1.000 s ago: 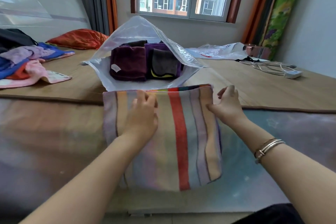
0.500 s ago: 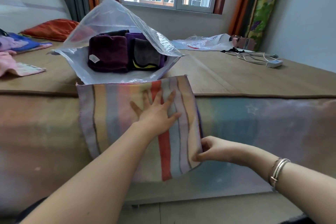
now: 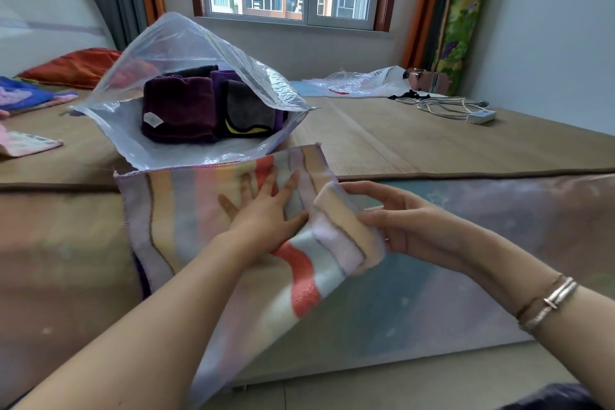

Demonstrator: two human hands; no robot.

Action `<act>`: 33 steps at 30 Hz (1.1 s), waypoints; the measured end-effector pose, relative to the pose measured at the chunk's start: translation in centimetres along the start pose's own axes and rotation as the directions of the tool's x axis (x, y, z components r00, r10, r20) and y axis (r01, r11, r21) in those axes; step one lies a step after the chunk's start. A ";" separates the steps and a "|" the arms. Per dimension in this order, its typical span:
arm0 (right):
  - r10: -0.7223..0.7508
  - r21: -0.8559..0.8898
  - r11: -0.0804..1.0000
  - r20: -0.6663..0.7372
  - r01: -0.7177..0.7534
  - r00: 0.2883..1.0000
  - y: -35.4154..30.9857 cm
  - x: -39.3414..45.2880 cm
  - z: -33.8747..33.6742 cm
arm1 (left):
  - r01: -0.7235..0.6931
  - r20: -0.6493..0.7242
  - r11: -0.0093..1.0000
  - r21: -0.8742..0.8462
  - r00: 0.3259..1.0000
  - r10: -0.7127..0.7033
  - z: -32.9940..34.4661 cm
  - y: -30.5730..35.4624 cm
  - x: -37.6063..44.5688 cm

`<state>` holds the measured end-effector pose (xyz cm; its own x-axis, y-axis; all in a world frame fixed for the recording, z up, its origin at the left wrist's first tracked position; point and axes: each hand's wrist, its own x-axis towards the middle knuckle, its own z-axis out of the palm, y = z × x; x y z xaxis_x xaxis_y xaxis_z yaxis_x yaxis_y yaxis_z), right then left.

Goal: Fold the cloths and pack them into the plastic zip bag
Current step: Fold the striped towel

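- The striped towel (image 3: 186, 210) is lying over the near edge of the bed (image 3: 416, 140), its stripes running away from the person and its far hem just in front of the open plastic zip bag (image 3: 186, 53).
- The towel's right side is being lifted off the bed and is curling leftward across the stripes.
- The right hand (image 3: 396, 220) is pinching that raised edge between thumb and fingers; it is the nearer hand to the fold.
- The left hand (image 3: 263, 210) is pressing flat, fingers spread, on the towel's middle, just left of the raised edge.
- Folded dark cloths (image 3: 179, 110) are already sitting inside the bag, straight beyond the towel.
- More cloths (image 3: 26, 100) are waiting at far left.
- The coming fold likely carries right to left, over the flat hand.
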<state>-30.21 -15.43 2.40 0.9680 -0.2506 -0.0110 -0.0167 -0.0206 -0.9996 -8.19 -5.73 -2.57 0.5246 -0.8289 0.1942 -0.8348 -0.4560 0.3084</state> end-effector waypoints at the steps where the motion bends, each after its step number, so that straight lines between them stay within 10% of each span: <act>1: 0.038 -0.102 0.994 0.009 -0.037 0.999 -0.5 -0.2 0.2 | 0.000 0.001 1.000 0.010 1.000 0.000 0.0 0.0 0.0; 6: 0.244 -0.658 0.672 -0.237 -0.341 0.940 -0.6 -0.7 0.5 | 0.004 0.013 0.997 0.072 1.000 -0.004 0.6 -0.1 -0.1; 11: 0.218 -0.811 0.362 -0.406 -0.460 0.887 1.2 -1.0 -0.2 | 0.011 -0.002 0.996 0.094 1.000 -0.011 1.2 -0.2 0.1; 21: 0.334 -0.522 0.820 0.102 -0.236 0.937 0.8 -4.3 -1.5 | 0.037 -0.007 0.996 0.087 0.999 -0.037 1.0 0.3 0.2; 33: 0.365 -0.954 0.217 -0.116 -0.205 0.924 3.0 -2.8 -0.2 | -0.032 -0.014 0.999 0.005 0.999 0.032 0.2 -0.6 0.0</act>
<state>-33.04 -15.01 -0.61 0.8594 -0.3509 -0.3718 -0.4410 -0.8767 -0.1920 -7.73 -5.46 -2.92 0.4998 -0.8385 0.2170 -0.8519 -0.4309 0.2976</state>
